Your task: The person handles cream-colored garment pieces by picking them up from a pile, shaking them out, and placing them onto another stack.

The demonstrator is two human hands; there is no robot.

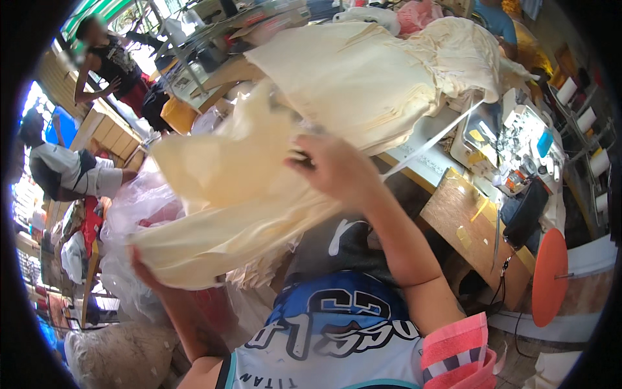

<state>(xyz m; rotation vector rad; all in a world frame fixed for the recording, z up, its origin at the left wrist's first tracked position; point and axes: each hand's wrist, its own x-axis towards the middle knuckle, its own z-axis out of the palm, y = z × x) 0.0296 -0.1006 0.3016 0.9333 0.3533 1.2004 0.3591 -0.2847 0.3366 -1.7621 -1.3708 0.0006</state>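
I am seeing a cream fabric piece (227, 194) hanging lifted over the lap, in front of the cream fabric stack (363, 78) on the sewing table (424, 155). My right hand (330, 170) is gripping its upper edge; my left hand (141, 269) is clutching its lower edge. A sewing machine (512, 139) is sitting to the right.

Matt cream cloth (240, 188); glossy clear plastic bag (133, 214) at nine o'clock; smooth bare wooden bench (463, 223) at three o'clock
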